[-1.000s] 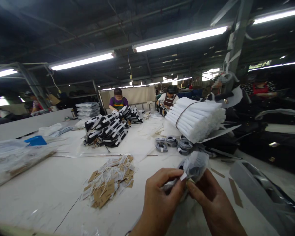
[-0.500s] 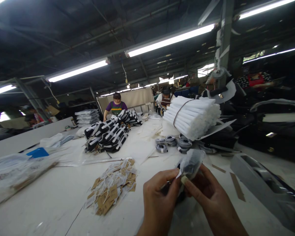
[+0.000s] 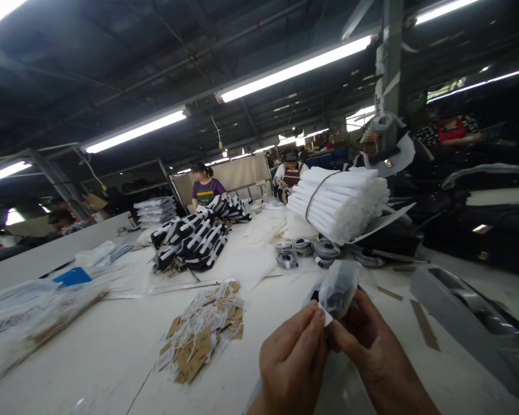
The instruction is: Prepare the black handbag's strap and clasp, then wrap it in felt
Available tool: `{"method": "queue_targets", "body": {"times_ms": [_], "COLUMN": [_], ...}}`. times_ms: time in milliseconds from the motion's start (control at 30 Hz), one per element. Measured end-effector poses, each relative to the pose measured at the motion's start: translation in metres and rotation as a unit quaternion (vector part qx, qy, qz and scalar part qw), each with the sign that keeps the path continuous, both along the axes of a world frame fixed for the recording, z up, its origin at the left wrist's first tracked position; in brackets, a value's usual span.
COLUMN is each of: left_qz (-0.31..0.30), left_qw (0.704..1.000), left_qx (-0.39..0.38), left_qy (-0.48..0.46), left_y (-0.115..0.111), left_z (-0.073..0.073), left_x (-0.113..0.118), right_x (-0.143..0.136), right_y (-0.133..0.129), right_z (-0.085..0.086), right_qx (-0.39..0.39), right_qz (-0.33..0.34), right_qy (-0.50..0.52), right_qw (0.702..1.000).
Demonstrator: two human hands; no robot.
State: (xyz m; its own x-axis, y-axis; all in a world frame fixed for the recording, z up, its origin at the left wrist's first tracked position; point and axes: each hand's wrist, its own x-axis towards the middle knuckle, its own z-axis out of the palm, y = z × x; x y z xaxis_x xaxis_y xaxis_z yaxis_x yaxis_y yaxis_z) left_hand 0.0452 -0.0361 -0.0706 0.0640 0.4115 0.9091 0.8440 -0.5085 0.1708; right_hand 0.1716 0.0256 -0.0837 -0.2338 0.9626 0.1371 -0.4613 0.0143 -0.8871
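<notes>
Currently, right of the tag pile (image 3: 194, 351) on the counter (image 3: 95, 351), the left hand (image 3: 292, 357) has its grip pinched on a white label (image 3: 326, 314) beside a plastic-wrapped bundle (image 3: 342, 285); the right hand's (image 3: 367, 349) grip clamps the bundle. Grey coils (image 3: 327, 250) lie beyond the pile, rightward.

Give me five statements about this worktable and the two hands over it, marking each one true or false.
1. The left hand pinches a small white label-like piece. True.
2. The right hand holds nothing. False: it holds a dark item in translucent plastic wrapping.
3. A dark band runs across the bundle of white, tube-like rolls. True.
4. The loose pile of brown cardboard tags lies right of both hands. False: the pile lies to their left.
5. A long grey plastic device lies to the right of the right hand. True.
</notes>
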Motion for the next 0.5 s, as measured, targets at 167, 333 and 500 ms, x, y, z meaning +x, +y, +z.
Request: {"method": "queue_targets", "body": {"times_ms": [167,333,500], "left_qz": [0.029,0.036,-0.007], "left_qw": [0.995,0.993,0.997], "left_qx": [-0.026,-0.025,-0.073], "left_qy": [0.087,0.112,0.025], "left_y": [0.0021,0.0057,0.0028], "left_z": [-0.0054,-0.0099,-0.0032], "left_x": [-0.0011,0.0015,0.0023], "right_x": [-0.0001,0.0032,0.0043], "right_y": [0.0007,-0.001,-0.0023], "right_z": [0.0014,-0.0025,0.0024], "right_qx": [-0.058,-0.053,-0.034], "right_qz": [-0.009,0.001,-0.017], "right_qy": [-0.003,0.003,-0.013], "right_qw": [0.998,0.999,0.999]}}
